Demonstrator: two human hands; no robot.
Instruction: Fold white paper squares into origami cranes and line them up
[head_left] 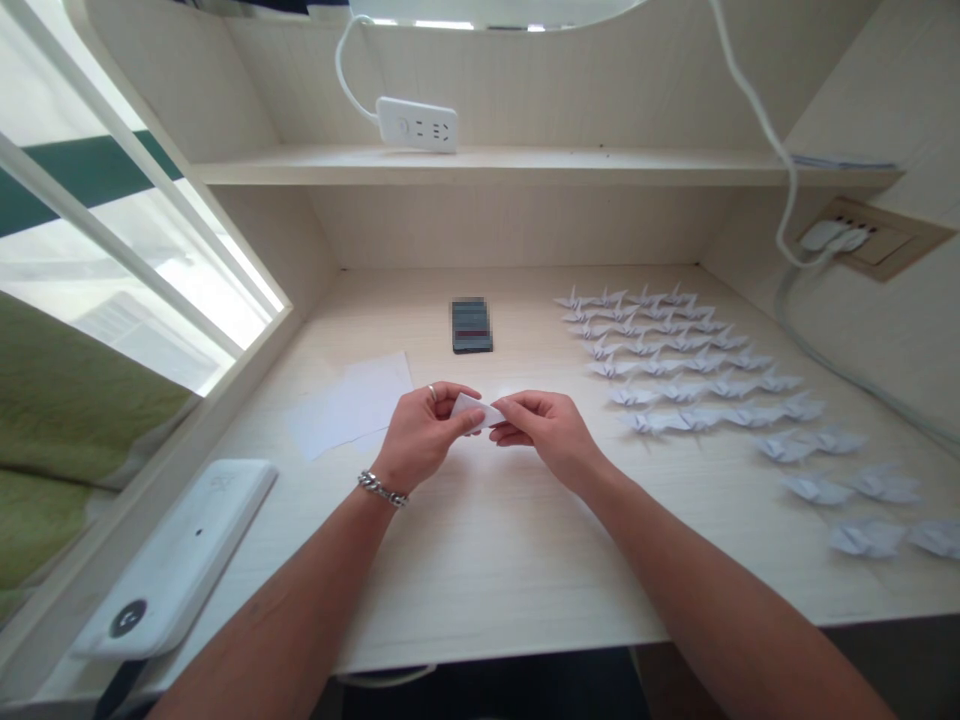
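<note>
A small folded piece of white paper [466,408] is held up between both hands over the middle of the desk. My left hand [427,425], with a ring and a chain bracelet, pinches its left part between thumb and fingers. At its right tip, my right hand [544,425] closes thumb and forefinger on the paper. Loose white paper sheets [352,405] lie overlapping on the desk just left of my left hand. To the right stand rows of folded white paper cranes [694,365]. The fold details are partly hidden by my fingers.
A dark phone [472,325] lies beyond my hands on the desk [480,570]. On the left rests a long white device [180,560]. A power strip [417,125] sits on the shelf [525,165]. Plugs fill a wall socket [874,240], with a cable trailing along the right wall.
</note>
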